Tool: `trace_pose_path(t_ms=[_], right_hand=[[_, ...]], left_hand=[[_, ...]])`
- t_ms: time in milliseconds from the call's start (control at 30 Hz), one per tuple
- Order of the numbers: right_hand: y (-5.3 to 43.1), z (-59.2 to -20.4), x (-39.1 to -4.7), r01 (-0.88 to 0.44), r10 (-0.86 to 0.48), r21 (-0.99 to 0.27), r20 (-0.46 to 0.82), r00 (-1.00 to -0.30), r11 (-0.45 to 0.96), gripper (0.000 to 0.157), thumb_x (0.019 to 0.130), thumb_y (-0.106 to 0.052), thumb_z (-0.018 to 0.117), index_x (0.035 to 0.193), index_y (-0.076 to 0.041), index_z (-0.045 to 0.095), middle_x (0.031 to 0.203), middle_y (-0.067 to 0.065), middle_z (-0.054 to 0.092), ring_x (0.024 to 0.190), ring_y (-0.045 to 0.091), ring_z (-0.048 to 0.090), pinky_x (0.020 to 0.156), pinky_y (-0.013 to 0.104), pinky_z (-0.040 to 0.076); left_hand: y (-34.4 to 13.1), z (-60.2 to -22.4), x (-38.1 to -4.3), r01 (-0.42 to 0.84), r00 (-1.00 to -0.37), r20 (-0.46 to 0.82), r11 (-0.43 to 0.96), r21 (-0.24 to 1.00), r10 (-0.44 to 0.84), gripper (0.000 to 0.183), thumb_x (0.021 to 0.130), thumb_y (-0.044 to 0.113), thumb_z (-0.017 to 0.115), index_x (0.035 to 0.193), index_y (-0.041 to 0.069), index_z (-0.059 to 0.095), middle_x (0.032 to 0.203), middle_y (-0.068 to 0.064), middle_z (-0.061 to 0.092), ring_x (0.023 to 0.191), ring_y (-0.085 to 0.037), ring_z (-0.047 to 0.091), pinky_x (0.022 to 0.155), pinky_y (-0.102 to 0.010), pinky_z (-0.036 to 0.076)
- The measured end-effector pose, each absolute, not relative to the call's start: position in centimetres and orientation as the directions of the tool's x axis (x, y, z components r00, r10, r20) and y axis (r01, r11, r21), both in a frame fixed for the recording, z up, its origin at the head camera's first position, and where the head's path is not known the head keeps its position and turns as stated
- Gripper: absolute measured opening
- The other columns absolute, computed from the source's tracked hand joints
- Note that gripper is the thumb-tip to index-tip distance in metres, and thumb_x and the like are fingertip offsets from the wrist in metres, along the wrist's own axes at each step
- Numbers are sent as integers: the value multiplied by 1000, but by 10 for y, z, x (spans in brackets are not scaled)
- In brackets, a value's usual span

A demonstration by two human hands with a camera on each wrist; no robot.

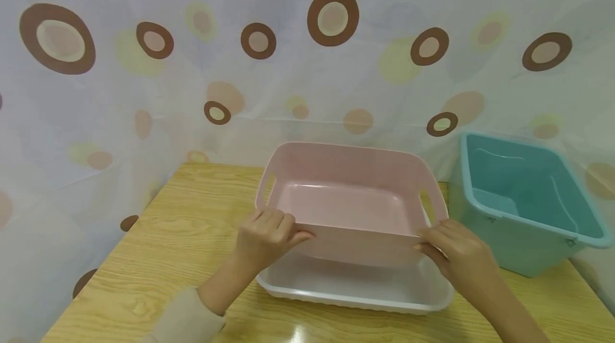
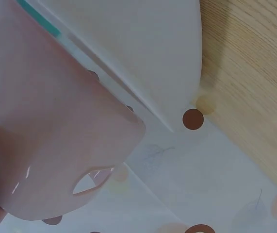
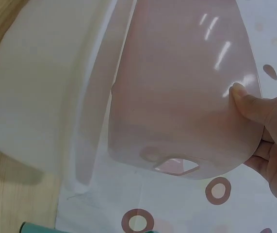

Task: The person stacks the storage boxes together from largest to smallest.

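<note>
A pink plastic storage bin [image 1: 343, 204] with a cut-out handle at each end is held tilted above a white basin [image 1: 355, 281]. My left hand [image 1: 269, 233] grips its near rim by the left corner, and my right hand [image 1: 454, 247] grips the same rim by the right corner. In the right wrist view my right thumb presses the outer wall of the pink bin [image 3: 187, 97], with the fingers behind the rim. The left wrist view shows the pink bin [image 2: 65, 116] beside the white basin [image 2: 148, 53]; only a sliver of the left hand appears there.
A teal bin [image 1: 509, 257] stands at the right, close to my right hand. The wood-grain table [image 1: 192, 241] extends to the left and in front. Behind it hangs a white curtain [image 1: 288, 87] with brown, pink and yellow circles.
</note>
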State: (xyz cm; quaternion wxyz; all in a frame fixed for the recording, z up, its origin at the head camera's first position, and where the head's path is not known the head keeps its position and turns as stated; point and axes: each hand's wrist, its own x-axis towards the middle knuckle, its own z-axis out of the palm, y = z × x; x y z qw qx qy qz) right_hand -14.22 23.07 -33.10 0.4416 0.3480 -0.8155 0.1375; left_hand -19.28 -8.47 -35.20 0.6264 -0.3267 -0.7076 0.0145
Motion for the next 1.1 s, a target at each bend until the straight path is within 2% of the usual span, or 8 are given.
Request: trace_pose_path(t_ms=[167,267,433,600,800,1100], right_hand=[[237,-334,-143,-690,-442,126,844,-302,713,46,94,-41,41,70,-8,62,62,-3,58,62,14,51,63,23,42],[240,-337,-144,-692,-441,134,851,-286,709,46,93,-41,41,69,-8,62,62,-3,58,61,14,51,63,24,42],[245,-343,-141,-688,-439,121,844,-308,715,47,93,-42,41,70,-7,63,64,-3,60,62,14,52,62,23,44],[248,-350,-139,-697,-443,81,822,-357,713,46,93,-42,41,72,-8,64,67,-2,62,66,15,54,68,18,43],[249,-358,-142,-712,-447,98,835,-321,695,46,93,-41,42,72,-7,64,66,-1,61,63,14,53,67,19,44],[252,-370,-143,-734,-455,80,828,-327,674,44,93,-39,43,72,-6,64,68,-1,61,68,14,54,75,16,41]], left_hand=[[-78,-354,-190,430,-8,869,786,-444,494,57,88,57,43,50,15,35,43,6,29,36,-6,28,38,-19,23],[-75,-356,-188,434,-13,864,781,-449,503,56,88,56,42,50,16,34,43,7,28,36,-6,26,38,-18,21],[-72,-360,-186,443,-14,861,775,-451,508,56,89,56,41,50,17,33,43,8,27,36,-5,23,38,-18,20],[-71,-366,-186,451,-6,861,770,-451,508,56,90,55,41,49,17,32,43,8,27,36,-6,24,38,-18,20],[-71,-373,-183,455,-35,847,763,-459,530,55,91,54,40,50,17,33,43,8,29,36,-6,26,38,-18,23],[-71,-382,-180,466,-63,838,758,-456,542,55,91,53,39,50,16,35,43,8,33,36,-6,30,39,-19,26]])
